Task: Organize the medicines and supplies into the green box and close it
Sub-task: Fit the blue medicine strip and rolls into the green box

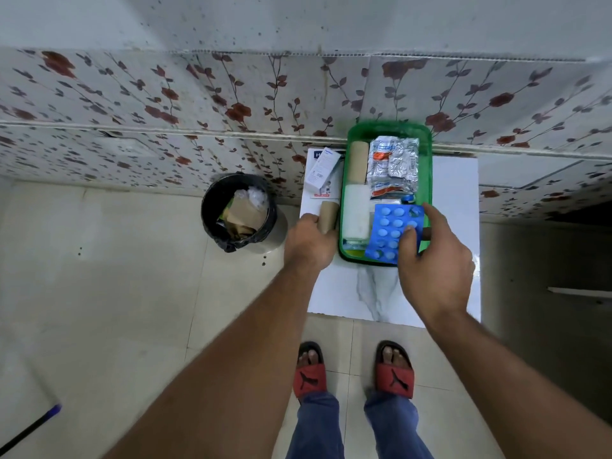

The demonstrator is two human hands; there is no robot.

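Observation:
The green box [427,180] stands open on a small white table [357,293]. Inside lie a beige bandage roll [358,162], a white gauze roll [356,212] and silver pill strips [394,165]. My right hand [433,260] holds a blue blister pack [387,231] over the box's near end. My left hand [309,241] grips a tan bandage roll [329,217] just left of the box. White medicine boxes [323,172] lie on the table to the left. No lid is in view.
A black bin [238,212] with cardboard and plastic in it stands on the floor left of the table. A floral-papered wall [231,104] runs right behind the table. My feet in red sandals [354,369] are at the table's front edge.

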